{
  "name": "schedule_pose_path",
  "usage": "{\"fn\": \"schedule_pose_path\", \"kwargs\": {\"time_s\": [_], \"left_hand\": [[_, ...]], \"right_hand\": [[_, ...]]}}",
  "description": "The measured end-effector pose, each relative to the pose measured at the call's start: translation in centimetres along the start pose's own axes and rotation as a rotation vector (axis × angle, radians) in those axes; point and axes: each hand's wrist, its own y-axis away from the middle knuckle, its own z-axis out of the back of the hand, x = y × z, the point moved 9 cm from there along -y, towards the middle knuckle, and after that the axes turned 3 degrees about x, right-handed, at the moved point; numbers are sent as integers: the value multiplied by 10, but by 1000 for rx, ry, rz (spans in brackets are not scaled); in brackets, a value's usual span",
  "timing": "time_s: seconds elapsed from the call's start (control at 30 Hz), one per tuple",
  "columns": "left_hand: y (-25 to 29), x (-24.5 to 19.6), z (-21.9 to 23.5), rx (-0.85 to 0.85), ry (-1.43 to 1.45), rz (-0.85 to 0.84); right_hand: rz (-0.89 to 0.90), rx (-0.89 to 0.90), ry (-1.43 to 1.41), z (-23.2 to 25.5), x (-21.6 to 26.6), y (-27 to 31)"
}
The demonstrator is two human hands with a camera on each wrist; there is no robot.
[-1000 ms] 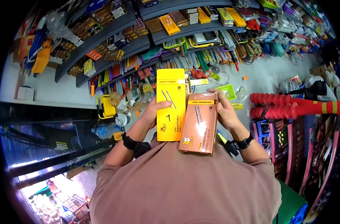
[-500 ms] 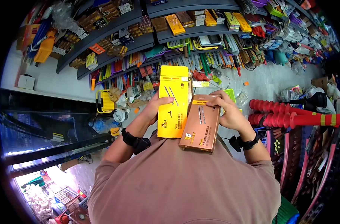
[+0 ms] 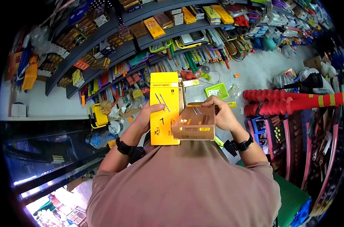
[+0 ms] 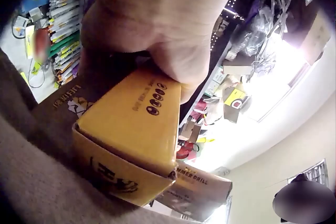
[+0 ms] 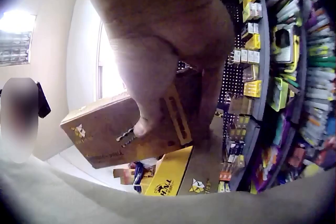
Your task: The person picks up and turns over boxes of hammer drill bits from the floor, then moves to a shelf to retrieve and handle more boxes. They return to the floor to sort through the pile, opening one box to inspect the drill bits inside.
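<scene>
My left hand (image 3: 144,116) grips a yellow hammer drill box (image 3: 165,128), its thumb across the printed drill bits. Behind that box a second brown box (image 5: 203,171) lies along it, mostly hidden in the head view. My right hand (image 3: 224,114) holds a brown hammer drill box (image 3: 196,123) by its far end. That box is tilted, so its near end with printed lettering faces up at the head camera. Its corner overlaps the lower right of the yellow box. In the right wrist view the thumb presses on the brown box's printed face.
Curved grey shelves (image 3: 126,49) full of boxes and tools run across the far side. A green basket (image 3: 216,91) and a yellow basket (image 3: 98,115) stand on the floor. Red ribbed posts (image 3: 270,100) lie to the right. Dark glass (image 3: 39,147) is at the left.
The brown box in my right hand has tipped, turning its near end toward the head camera. The right thumb has shifted onto its top. My left hand keeps the yellow box.
</scene>
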Motion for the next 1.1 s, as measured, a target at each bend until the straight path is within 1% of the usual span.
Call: {"fn": "schedule_pose_path", "kwargs": {"time_s": [0.03, 0.07, 0.1, 0.17, 0.3, 0.37, 0.43, 0.5, 0.53, 0.57, 0.6, 0.63, 0.77, 0.83, 0.87, 0.9, 0.97, 1.03, 1.07, 1.1], "left_hand": [[-1, 1, 0, -6, -13, 9], [-2, 0, -1, 1, -18, 5], [-3, 0, -2, 4, -18, 14], [-6, -2, -1, 18, -16, 27], [-12, -7, 13, 45, -26, 43], [-17, -14, 23, 39, 25, 62], [-21, -22, 33, 54, 43, 70], [-29, -33, 41, 77, 63, 82], [-30, -39, 44, 65, 56, 78], [-33, -43, 48, 55, 47, 77], [-36, -46, 52, 59, 34, 51], [-38, -46, 55, 75, 32, 65], [-44, -41, 64, 93, 53, 109], [-46, -37, 68, 86, 97, 175], [-47, -35, 71, 68, 116, 187], [-48, -35, 72, 67, 115, 184], [-53, -37, 75, 18, 129, 151], [-62, -33, 73, 5, 153, 129], [-66, -28, 74, -55, 203, 141], [-70, -23, 73, -116, 255, 151]], "right_hand": [[-60, -2, -81, -1, -5, 2], [-30, 33, -71, -1, 1, 2], [-38, 27, -74, 0, 3, 2], [30, 59, -161, -2, 14, -1], [9, 85, -209, -16, 19, -12], [-26, 56, -417, -30, 8, -22], [-17, 47, -455, -37, 11, -34], [194, -5, -4, -33, 39, -44], [192, -21, 74, -36, 37, -51], [184, -43, 81, -36, 41, -51], [-7, -52, -226, -38, 37, -53], [-197, -59, -537, -46, 27, -53], [-161, -97, -509, -37, 13, -68], [-168, -114, -529, -32, 8, -75], [-132, -128, -550, -27, 9, -79], [-93, -141, -572, -20, 10, -83], [-88, -131, -610, -9, -1, -89], [-108, -117, -562, 3, -13, -98], [-41, -78, -523, 10, -17, -107], [-24, -115, -293, 22, -12, -110]]}}
